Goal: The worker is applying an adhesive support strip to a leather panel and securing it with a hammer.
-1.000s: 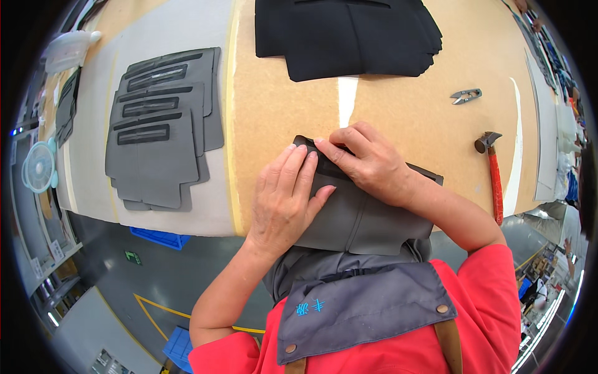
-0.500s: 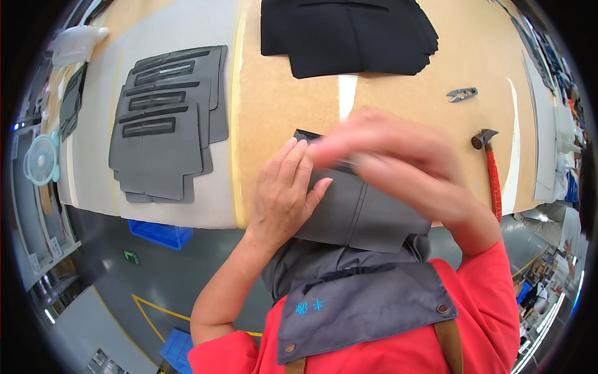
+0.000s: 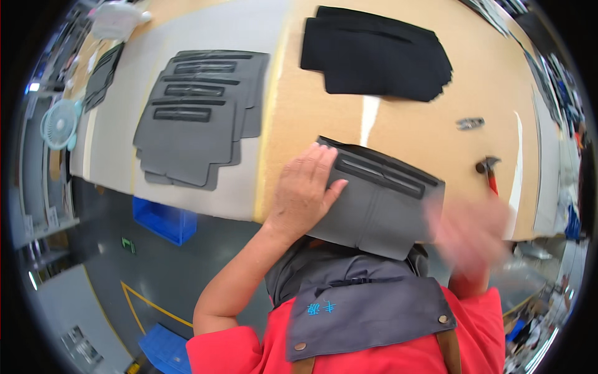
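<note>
A grey fabric panel (image 3: 380, 209) with a black-edged slot lies at the table's front edge, its lower part hanging over toward my lap. My left hand (image 3: 306, 193) rests flat on the panel's left side, fingertips at its upper left corner, thumb held apart. Near the panel's right edge is my right hand (image 3: 470, 227), smeared by motion; its fingers cannot be made out, nor whether anything is in them. Just beyond it lies a hammer (image 3: 489, 167), its red handle partly hidden behind that hand.
Left of the panel lie overlapping grey panels (image 3: 190, 131) with black-edged slots. A stack of black fabric pieces (image 3: 380, 59) lies at the back. Thread snips (image 3: 470, 123) rest at the right. A blue crate (image 3: 163, 221) stands below the table, and a small fan (image 3: 60, 124) is at far left.
My right hand has moved from over the panel's upper left to its right side, uncovering the slot. My left hand stays on the panel's corner. The whole view has shifted and turned slightly.
</note>
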{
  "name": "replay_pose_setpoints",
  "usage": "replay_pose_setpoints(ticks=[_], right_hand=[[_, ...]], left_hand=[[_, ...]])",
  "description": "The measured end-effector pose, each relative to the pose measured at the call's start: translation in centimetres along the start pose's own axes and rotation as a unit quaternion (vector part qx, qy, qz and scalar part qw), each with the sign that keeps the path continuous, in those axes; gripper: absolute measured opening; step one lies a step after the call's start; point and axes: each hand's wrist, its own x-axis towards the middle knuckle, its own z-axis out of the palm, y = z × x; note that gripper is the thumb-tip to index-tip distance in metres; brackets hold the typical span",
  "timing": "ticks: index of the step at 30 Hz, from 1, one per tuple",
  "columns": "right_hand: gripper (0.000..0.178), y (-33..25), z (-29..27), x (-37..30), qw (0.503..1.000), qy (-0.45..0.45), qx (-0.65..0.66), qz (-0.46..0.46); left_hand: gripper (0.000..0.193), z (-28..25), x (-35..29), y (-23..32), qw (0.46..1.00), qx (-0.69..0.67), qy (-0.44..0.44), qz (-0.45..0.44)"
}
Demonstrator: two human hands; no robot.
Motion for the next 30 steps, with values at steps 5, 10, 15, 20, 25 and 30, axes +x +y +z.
replay_pose_setpoints(ticks=[5,10,15,20,25,30], right_hand=[[0.03,12.6,-4.7,3.5,0.78,0.153,-0.599,0.093],[0.021,14.4,-5.5,3.7,0.81,0.136,-0.559,0.115],[0.027,15.2,-5.7,3.1,0.813,0.131,-0.567,0.026],[0.041,14.7,-5.9,3.3,0.756,0.038,-0.652,-0.035],[0.041,14.5,-5.7,3.1,0.713,-0.011,-0.698,-0.057],[0.04,14.6,-5.6,2.2,0.755,0.051,-0.653,-0.011]], left_hand=[[0.054,-0.2,0.8,-0.2,0.999,0.041,-0.01,-0.028],[0.051,0.2,1.7,-0.1,0.998,0.052,-0.02,-0.043],[0.046,-0.1,1.9,-0.1,0.997,0.056,-0.028,-0.051],[0.044,-0.3,2.1,-0.2,0.996,0.076,-0.03,-0.029],[0.043,-0.4,1.8,-0.1,0.996,0.071,-0.05,-0.007],[0.042,-0.8,1.8,0.2,0.993,0.104,-0.047,0.011]])
